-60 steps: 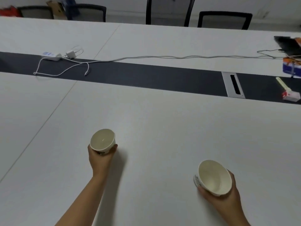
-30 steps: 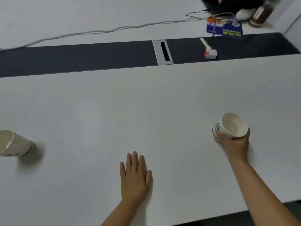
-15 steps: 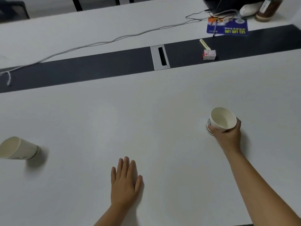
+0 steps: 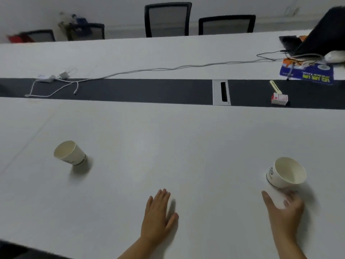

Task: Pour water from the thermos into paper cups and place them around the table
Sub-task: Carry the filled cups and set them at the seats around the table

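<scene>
Two white paper cups stand upright on the white table (image 4: 186, 146). One paper cup (image 4: 70, 153) is at the left, apart from both hands. The other paper cup (image 4: 285, 173) is at the right. My right hand (image 4: 283, 212) is just below that cup with fingers spread and relaxed, holding nothing. My left hand (image 4: 158, 214) rests flat on the table in the near middle, fingers straight. No thermos is in view.
A dark strip (image 4: 130, 90) with a cable slot (image 4: 222, 92) crosses the table. White cables and a charger (image 4: 50, 78) lie at left; a small red-white box (image 4: 279, 99), a blue booklet (image 4: 308, 73) and dark items at right. Chairs (image 4: 168, 18) stand behind.
My right hand has let go of the right cup and drawn back toward me. My left hand stays flat on the table. The view has swung up and left.
</scene>
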The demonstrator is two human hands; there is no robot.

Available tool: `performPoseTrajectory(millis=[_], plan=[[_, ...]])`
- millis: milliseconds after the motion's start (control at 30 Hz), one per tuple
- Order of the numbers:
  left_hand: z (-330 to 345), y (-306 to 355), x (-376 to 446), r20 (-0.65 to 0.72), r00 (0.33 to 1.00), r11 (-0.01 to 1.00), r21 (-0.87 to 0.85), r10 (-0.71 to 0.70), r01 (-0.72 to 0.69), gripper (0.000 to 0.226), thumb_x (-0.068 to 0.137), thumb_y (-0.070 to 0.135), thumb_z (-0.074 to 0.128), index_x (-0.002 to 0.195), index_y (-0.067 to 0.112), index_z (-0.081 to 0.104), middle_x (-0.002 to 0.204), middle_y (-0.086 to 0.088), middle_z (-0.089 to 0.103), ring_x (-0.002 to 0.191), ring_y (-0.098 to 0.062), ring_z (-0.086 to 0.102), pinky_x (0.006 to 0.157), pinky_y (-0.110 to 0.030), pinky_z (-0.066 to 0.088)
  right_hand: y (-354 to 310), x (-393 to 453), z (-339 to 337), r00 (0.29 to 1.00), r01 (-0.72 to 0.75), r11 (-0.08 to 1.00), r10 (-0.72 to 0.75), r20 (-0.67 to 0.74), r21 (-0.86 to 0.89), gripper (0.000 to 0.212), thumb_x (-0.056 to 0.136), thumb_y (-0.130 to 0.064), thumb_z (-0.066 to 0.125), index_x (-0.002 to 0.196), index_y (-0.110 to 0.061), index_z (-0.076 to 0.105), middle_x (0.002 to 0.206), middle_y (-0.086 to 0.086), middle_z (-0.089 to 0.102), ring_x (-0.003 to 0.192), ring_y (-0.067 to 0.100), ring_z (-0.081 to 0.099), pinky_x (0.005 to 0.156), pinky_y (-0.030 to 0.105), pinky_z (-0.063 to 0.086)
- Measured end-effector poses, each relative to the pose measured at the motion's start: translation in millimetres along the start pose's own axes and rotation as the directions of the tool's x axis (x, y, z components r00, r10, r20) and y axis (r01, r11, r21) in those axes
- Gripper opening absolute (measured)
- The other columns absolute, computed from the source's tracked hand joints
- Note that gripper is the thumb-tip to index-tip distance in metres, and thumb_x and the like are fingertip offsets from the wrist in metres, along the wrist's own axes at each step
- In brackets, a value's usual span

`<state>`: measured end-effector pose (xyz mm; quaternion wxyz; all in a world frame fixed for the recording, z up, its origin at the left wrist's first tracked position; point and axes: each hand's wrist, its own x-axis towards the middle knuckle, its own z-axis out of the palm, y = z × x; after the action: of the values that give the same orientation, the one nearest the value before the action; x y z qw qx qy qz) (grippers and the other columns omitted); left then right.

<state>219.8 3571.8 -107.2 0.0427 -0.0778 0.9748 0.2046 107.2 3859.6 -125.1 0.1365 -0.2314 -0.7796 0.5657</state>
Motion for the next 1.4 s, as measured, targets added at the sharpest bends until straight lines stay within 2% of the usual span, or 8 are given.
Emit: performPoseTrajectory(millis=[100, 300, 533, 667, 767, 1033, 1167, 1400], plan=[[-16, -4, -19, -0.090, 0.996, 0.964, -0.264, -0.018, -0.007, 0.046, 0.096, 0.037, 0.035, 0.117, 0.001, 0.056, 0.125, -0.010, 0.056, 0.111, -0.028, 0.060, 0.093, -0.026, 0.044, -11, -61, 12, 0.994, -0.083, 0.996, 0.079, 0.082, 0.042, 0.054, 0.074, 0.002, 0.068, 0.121, 0.005, 0.042, 0.129, 0.026, 0.045, 0.118, 0.038, 0.045, 0.093, 0.022, 0.037], [-55, -46, -127, -0.345, 0.854, 0.766, -0.637, -0.389, 0.091, 0.056, 0.086, 0.005, 0.057, 0.118, 0.043, 0.030, 0.134, 0.024, 0.028, 0.122, 0.012, 0.032, 0.101, -0.009, 0.028, -59, -189, 54, 0.695, 0.030, 0.999, -0.051, 0.717, 0.042, 0.041, 0.083, 0.002, 0.056, 0.121, -0.012, 0.046, 0.126, 0.008, 0.053, 0.107, 0.010, 0.050, 0.088, 0.008, 0.039], [-73, -144, -387, -0.427, 0.317, 0.492, -0.855, -0.847, 0.163, 0.078, 0.078, -0.018, 0.055, 0.095, 0.057, 0.060, 0.110, 0.019, 0.063, 0.095, 0.017, 0.056, 0.081, -0.002, 0.044, -116, -392, 70, 0.068, 0.357, 0.914, -0.228, 0.971, 0.190, 0.050, 0.080, -0.013, 0.063, 0.110, -0.047, 0.042, 0.116, -0.028, 0.047, 0.106, -0.004, 0.051, 0.091, 0.016, 0.039], [-48, -176, -531, -0.214, -0.023, 0.204, -0.955, -0.976, 0.216, 0.039, 0.079, -0.019, 0.052, 0.105, 0.010, 0.057, 0.117, -0.026, 0.057, 0.082, 0.025, 0.054, 0.067, 0.005, 0.041, -103, -528, 67, -0.190, 0.337, 0.909, -0.187, 0.964, 0.243, 0.048, 0.080, -0.007, 0.062, 0.112, -0.040, 0.047, 0.116, -0.022, 0.052, 0.109, -0.012, 0.049, 0.087, 0.001, 0.038], [-29, -187, -605, -0.076, -0.193, 0.045, -0.986, -0.978, 0.159, 0.034, 0.079, -0.017, 0.054, 0.109, -0.003, 0.056, 0.112, -0.027, 0.058, 0.077, 0.027, 0.053, 0.063, 0.006, 0.040, -73, -615, 68, -0.386, 0.406, 0.900, 0.011, 0.922, 0.159, 0.044, 0.080, -0.001, 0.061, 0.115, -0.024, 0.049, 0.123, -0.004, 0.053, 0.111, 0.001, 0.051, 0.093, 0.010, 0.039], [-26, -270, -666, 0.099, -0.366, -0.105, -0.994, -0.925, -0.004, 0.034, 0.079, -0.017, 0.054, 0.104, 0.005, 0.055, 0.104, -0.016, 0.058, 0.082, 0.004, 0.063, 0.060, 0.005, 0.040, -48, -734, 123, -0.396, 0.502, 0.864, 0.258, 0.882, -0.028, 0.043, 0.075, 0.003, 0.066, 0.106, -0.025, 0.054, 0.114, 0.002, 0.059, 0.108, 0.016, 0.054, 0.091, 0.028, 0.039], [-56, -362, -669, 0.093, -0.351, -0.082, -0.996, -0.932, -0.047, 0.033, 0.082, -0.011, 0.054, 0.108, 0.009, 0.055, 0.109, -0.010, 0.058, 0.097, -0.011, 0.057, 0.071, -0.003, 0.044, -58, -798, 201, -0.363, 0.515, 0.857, 0.225, 0.904, -0.006, 0.041, 0.075, 0.008, 0.063, 0.109, -0.012, 0.055, 0.112, 0.011, 0.059, 0.089, 0.007, 0.059, 0.070, 0.007, 0.045], [-182, -565, -683, -0.016, -0.303, 0.015, -1.000, -0.953, 0.006, 0.033, 0.087, -0.004, 0.051, 0.119, 0.003, 0.050, 0.112, -0.005, 0.053, 0.106, -0.018, 0.050, 0.084, -0.023, 0.036, -137, -968, 365, -0.444, 0.426, 0.901, 0.124, 0.887, 0.087, 0.037, 0.081, 0.001, 0.060, 0.114, -0.012, 0.051, 0.107, 0.002, 0.057, 0.095, 0.015, 0.055, 0.083, 0.025, 0.041]])
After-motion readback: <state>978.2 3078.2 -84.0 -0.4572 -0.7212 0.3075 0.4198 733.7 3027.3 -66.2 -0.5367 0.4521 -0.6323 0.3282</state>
